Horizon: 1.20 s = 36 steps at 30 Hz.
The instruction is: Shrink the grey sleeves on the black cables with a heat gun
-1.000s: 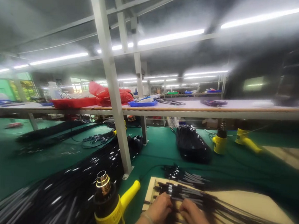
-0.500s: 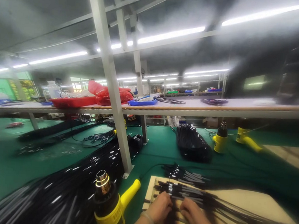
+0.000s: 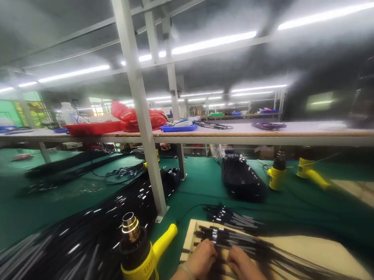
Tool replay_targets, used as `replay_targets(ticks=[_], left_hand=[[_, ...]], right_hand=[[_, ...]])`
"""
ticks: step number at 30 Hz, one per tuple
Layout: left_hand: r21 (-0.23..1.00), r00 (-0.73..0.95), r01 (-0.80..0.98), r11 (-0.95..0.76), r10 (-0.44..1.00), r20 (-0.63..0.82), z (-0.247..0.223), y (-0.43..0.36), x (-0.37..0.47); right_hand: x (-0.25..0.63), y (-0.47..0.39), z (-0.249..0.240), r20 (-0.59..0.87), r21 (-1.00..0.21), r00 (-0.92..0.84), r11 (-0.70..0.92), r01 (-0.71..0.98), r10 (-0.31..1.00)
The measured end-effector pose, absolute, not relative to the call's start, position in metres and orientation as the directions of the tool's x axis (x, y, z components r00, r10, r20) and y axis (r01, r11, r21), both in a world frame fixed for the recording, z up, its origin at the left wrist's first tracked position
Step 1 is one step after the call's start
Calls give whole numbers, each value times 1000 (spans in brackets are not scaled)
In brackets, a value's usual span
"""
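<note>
left hand (image 3: 203, 258): over the slotted wooden board (image 3: 307, 248), fingers curled inward; what they pinch, if anything, is hidden from this angle.
right hand (image 3: 240, 263): just beside the left, a narrow gap between them, fingers curled too; whether they grip a cable cannot be told.
black cables (image 3: 239, 237): laid across the board just beyond both hands, connector ends toward its left edge, lengths trailing off to the right, past the right hand.
second cable bunch (image 3: 233, 217): on the green table (image 3: 199, 185), just behind the board, farther from the hands.
near heat gun (image 3: 140, 262): yellow and black, left of the board, metal nozzle up, handle pointing toward the board.
cable heap (image 3: 100, 228): long and dark, spread left of that heat gun.
back of table: a black cable bundle (image 3: 243, 180), with two yellow heat guns (image 3: 277, 177) to its right.
shelf (image 3: 254, 136): above the table, carrying a red tray (image 3: 93, 128) and a blue tray (image 3: 179, 128).
</note>
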<state>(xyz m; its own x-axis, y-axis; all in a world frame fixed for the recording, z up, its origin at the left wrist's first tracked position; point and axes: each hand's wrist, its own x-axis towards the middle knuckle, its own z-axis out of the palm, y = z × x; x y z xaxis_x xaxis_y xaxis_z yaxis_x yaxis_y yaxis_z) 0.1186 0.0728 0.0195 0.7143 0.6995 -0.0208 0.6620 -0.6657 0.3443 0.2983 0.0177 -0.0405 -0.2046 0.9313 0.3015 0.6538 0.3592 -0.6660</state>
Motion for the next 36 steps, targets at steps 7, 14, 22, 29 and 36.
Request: replay_targets(ticks=[7,14,22,29,36], left_hand=[[329,711,668,-667,703,-17,20,71,121],[358,587,726,-587,800,121,34,61,99],[551,76,814,-185,974,215,11,47,53],[703,-6,711,-22,999,38,9,46,49],[798,24,600,-48,999,43,3,46,44]], right_hand=[[298,16,-38,304,-656,-215,368,659,928],[299,14,-38,300,-662,-224,371,651,927],[302,16,-46,289,-681,-188,340,649,939],[287,25,-61,316,-661,-136,321,678,939],[272,37,-68,340,-644,-171,362,674,925]])
